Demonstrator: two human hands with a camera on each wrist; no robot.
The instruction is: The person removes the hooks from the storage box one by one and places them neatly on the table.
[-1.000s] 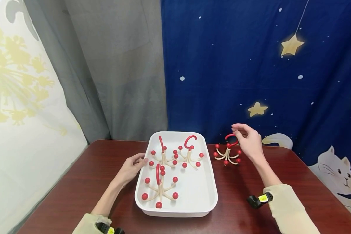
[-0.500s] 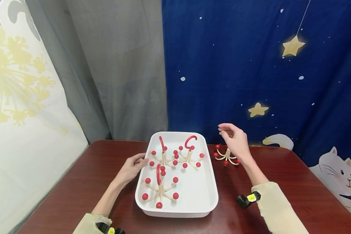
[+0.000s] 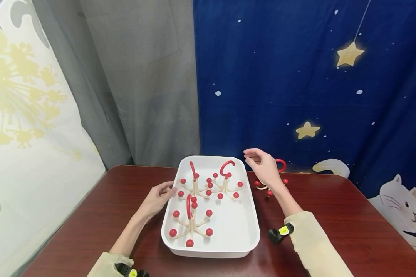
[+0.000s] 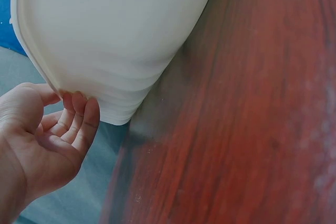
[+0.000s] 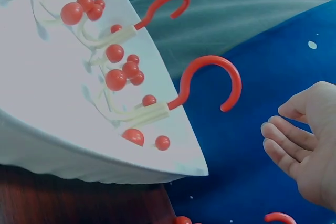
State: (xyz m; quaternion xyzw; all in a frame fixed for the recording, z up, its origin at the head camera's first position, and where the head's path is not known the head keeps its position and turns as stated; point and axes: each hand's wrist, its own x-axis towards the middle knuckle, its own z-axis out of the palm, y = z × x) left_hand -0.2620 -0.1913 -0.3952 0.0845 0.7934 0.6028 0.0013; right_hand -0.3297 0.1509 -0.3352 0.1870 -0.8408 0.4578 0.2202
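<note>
My left hand (image 3: 156, 201) grips the left rim of a white rectangular tray (image 3: 232, 227), thumb on the rim and fingertips against its outer wall in the left wrist view. Inside the tray stand three hangers with red hooks and curved cream arms tipped by red balls: one at back left (image 3: 195, 187), one at back right (image 3: 225, 186), one in front (image 3: 191, 222). My right hand (image 3: 266, 170), fingers loosely bent and holding nothing, hovers right of the tray's far corner. Behind it, partly covered, a fourth hanger (image 3: 281, 166) stands on the table.
The dark red wooden table (image 3: 319, 215) extends around the tray. A grey curtain (image 3: 152, 96) and a blue star-patterned curtain (image 3: 256, 77) hang right behind the table's far edge. A white patterned cloth (image 3: 31, 154) hangs at the left.
My right hand has let go of the fourth hanger's red hook and moved left toward the tray, passing in front of that hanger. My left hand and the tray stay put.
</note>
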